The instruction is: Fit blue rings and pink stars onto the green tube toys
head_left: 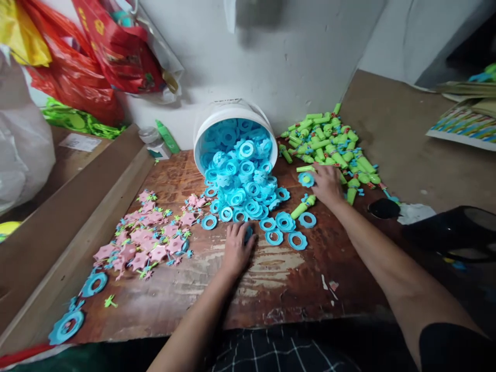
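My left hand (237, 250) rests low over the table at the front of a heap of blue scalloped plastic rings (251, 191). Its thumb and fingers close around one blue ring (248, 234), partly hidden by them. To the right, my right hand (328, 185) has its fingertips closed on a green plastic stick with a blue ring (306, 179) around its end, facing me. Its grip is partly covered by the fingers. Between the hands lie several loose rings and one green stick (303, 207). The heap spills from a white bucket (198, 150) tipped on its side.
Pink star-shaped pieces (143, 237) with small green and blue bits cover the table's left part. Green sticks (329, 139) are piled at back right. A wooden board (77, 232) edges the left side. A black cup-like object (445, 232) stands right; bags (73, 67) hang upper left.
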